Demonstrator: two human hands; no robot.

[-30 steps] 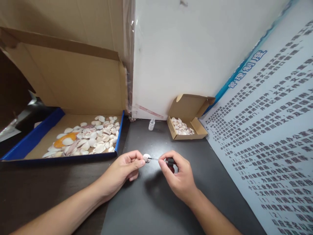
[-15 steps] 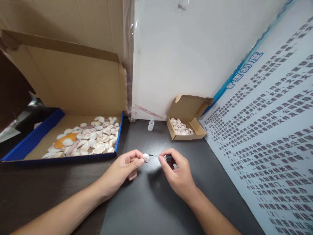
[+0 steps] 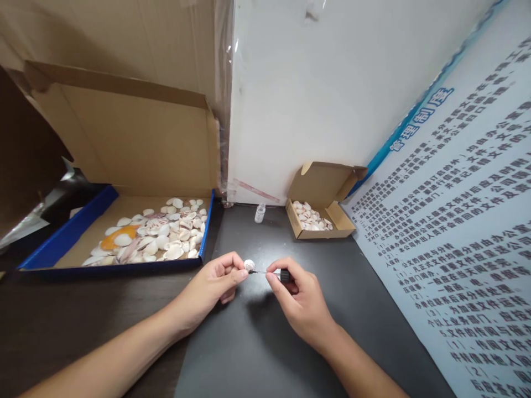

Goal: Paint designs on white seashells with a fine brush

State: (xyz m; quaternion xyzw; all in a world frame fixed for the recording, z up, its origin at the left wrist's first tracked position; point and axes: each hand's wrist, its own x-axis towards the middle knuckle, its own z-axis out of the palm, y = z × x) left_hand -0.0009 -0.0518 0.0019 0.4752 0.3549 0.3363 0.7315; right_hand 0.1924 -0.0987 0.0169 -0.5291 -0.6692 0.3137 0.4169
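Between thumb and fingers, my left hand (image 3: 222, 279) pinches a small pale seashell (image 3: 249, 265) above the dark mat. My right hand (image 3: 299, 296) is closed on a thin brush (image 3: 259, 272) by its stem, near the black cap (image 3: 284, 275) that forms its handle. The dark brush tip lies against the lower edge of the shell. Behind both hands a small clear glass bottle (image 3: 260, 213) stands uncapped on the mat.
On the left an open blue-edged cardboard box (image 3: 66, 232) holds many shells (image 3: 174, 252) and an orange piece (image 3: 118, 239). A smaller open carton (image 3: 321, 234) with shells stands back right. A white panel (image 3: 290, 110) and a printed poster (image 3: 456, 249) border the mat.
The brush tip has come down from beside the shell's upper edge to its lower edge. My left hand still pinches the shell. The view has shifted slightly.
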